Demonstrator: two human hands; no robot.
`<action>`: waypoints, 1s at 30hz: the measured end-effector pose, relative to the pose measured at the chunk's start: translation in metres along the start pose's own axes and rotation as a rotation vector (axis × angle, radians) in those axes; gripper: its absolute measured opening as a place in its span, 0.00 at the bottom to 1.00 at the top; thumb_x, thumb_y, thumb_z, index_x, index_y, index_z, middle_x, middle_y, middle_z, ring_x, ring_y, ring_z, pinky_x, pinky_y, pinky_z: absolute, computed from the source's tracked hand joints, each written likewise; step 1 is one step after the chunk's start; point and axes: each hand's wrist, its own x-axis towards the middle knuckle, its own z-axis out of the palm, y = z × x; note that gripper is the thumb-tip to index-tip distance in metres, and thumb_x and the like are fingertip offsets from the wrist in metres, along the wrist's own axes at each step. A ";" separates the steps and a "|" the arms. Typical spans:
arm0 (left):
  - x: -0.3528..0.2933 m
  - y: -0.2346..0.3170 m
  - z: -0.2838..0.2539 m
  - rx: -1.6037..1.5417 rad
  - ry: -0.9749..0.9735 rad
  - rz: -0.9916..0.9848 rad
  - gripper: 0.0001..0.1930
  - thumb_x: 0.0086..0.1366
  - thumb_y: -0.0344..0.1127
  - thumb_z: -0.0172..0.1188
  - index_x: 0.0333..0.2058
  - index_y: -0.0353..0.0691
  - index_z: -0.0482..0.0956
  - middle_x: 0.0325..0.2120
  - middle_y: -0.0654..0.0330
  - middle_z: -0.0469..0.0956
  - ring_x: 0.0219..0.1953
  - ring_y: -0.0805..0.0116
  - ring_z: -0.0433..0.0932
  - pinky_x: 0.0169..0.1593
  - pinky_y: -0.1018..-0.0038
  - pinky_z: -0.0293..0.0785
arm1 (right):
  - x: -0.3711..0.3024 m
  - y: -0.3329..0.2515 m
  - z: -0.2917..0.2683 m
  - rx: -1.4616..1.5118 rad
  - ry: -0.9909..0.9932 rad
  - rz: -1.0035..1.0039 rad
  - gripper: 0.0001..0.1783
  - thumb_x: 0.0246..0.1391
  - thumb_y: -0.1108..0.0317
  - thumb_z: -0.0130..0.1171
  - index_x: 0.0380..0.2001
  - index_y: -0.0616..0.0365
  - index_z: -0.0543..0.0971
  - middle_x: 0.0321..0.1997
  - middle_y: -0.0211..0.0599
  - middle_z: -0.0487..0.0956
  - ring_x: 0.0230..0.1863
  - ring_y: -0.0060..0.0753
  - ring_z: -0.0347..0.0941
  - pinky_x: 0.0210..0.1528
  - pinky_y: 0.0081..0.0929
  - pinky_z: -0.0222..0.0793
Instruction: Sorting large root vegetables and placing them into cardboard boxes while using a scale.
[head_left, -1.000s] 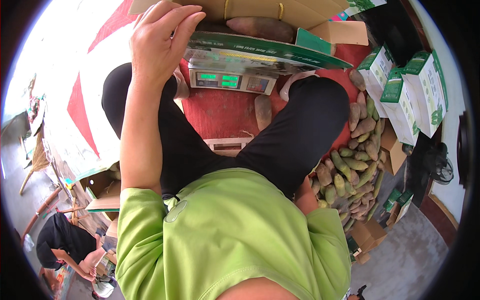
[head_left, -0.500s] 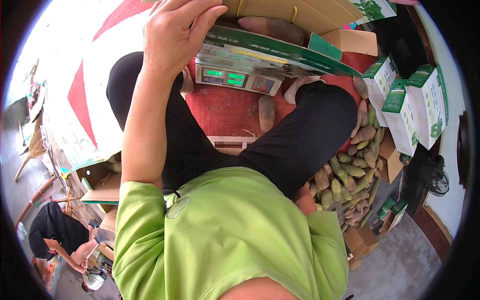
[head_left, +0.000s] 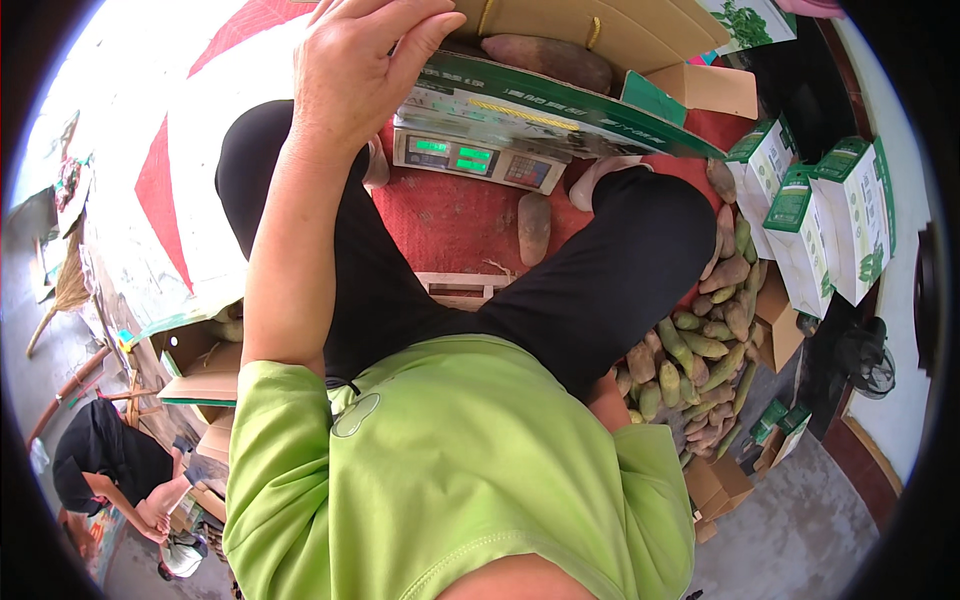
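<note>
My left hand (head_left: 370,60) is at the left end of an unlidded cardboard box (head_left: 560,115), its thumb pointing right. The fingers appear closed on the box's edge; their tips are cut off by the picture's top. Inside the box lies a thick purple-brown root vegetable (head_left: 548,62), near yellow rope handles. The box, green and white outside, rests above a digital scale (head_left: 475,160) with lit green displays. Of my right arm only a bit of forearm (head_left: 607,402) shows beside my thigh; the right hand is hidden.
Another root (head_left: 534,228) lies on the red mat (head_left: 430,225) between my legs. A heap of green and purplish roots (head_left: 700,350) lies to my right, with white-green cartons (head_left: 800,215) beyond. An opened carton (head_left: 205,370) stands at my left. Another person (head_left: 115,460) bends over at lower left.
The view has shifted slightly. My left hand has moved a little to the right in the picture, still at the box's end. The box and the root inside look the same.
</note>
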 end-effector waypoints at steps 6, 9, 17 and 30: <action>-0.004 0.002 0.000 -0.009 -0.027 -0.036 0.05 0.57 0.31 0.64 0.32 0.37 0.83 0.24 0.60 0.77 0.26 0.67 0.75 0.31 0.74 0.70 | -0.005 0.005 -0.005 0.015 0.014 0.009 0.14 0.59 0.63 0.51 0.28 0.62 0.79 0.22 0.33 0.77 0.25 0.29 0.73 0.30 0.32 0.68; -0.007 -0.003 0.000 -0.038 -0.014 -0.020 0.06 0.60 0.31 0.64 0.35 0.38 0.84 0.26 0.63 0.77 0.26 0.74 0.75 0.30 0.80 0.70 | -0.009 0.007 -0.008 0.028 0.030 0.016 0.14 0.59 0.64 0.51 0.28 0.62 0.79 0.23 0.33 0.77 0.25 0.29 0.73 0.30 0.32 0.68; -0.004 -0.002 0.004 0.013 -0.014 -0.045 0.06 0.56 0.34 0.66 0.31 0.41 0.84 0.25 0.64 0.78 0.27 0.68 0.76 0.33 0.74 0.71 | -0.027 0.019 -0.023 0.077 0.110 0.040 0.13 0.59 0.65 0.51 0.29 0.62 0.79 0.24 0.32 0.77 0.25 0.28 0.73 0.30 0.32 0.69; -0.007 0.005 0.008 0.018 -0.065 -0.076 0.06 0.59 0.32 0.65 0.34 0.37 0.84 0.26 0.61 0.78 0.29 0.71 0.77 0.33 0.77 0.71 | -0.078 0.059 -0.040 0.187 0.268 0.119 0.11 0.59 0.67 0.51 0.31 0.61 0.80 0.25 0.31 0.78 0.26 0.28 0.74 0.30 0.31 0.69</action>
